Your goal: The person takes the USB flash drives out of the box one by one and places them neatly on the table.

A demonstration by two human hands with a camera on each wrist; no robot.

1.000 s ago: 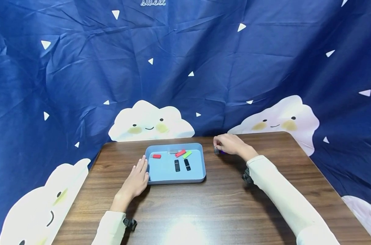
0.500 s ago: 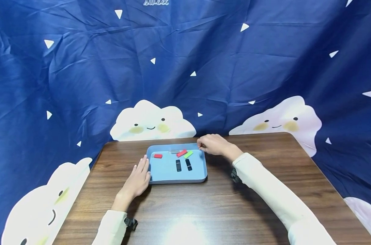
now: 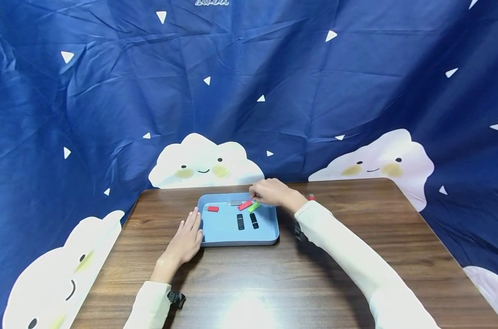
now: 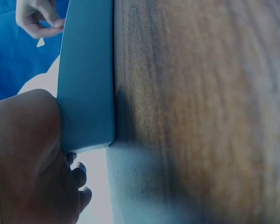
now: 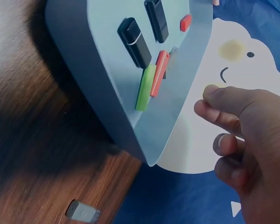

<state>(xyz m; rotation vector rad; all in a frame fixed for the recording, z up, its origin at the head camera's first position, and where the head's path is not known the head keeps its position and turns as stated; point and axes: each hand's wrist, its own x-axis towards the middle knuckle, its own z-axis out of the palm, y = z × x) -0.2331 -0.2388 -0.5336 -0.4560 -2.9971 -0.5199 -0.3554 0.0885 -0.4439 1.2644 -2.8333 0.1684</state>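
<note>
A light blue tray (image 3: 236, 242) holds several USB sticks: two black ones, including the left one (image 3: 240, 222), a red one (image 3: 245, 205), a lime green one (image 3: 254, 208), a clear one (image 3: 234, 203) and a small red one (image 3: 213, 209). My left hand (image 3: 185, 235) rests against the tray's left wall with straight fingers. My right hand (image 3: 271, 192) is over the tray's back right corner, thumb and index fingertips together in the right wrist view (image 5: 252, 121). I cannot tell whether they pinch something small.
A grey USB stick (image 5: 82, 211) lies on the wooden table (image 3: 249, 278) outside the tray. A small red thing (image 3: 312, 197) shows behind my right forearm. A blue cloth (image 3: 249, 91) with clouds hangs behind the table's back edge.
My right hand has moved left from the table beside the tray to over its back right part. The small red thing has come into view. My left hand stays at the tray wall.
</note>
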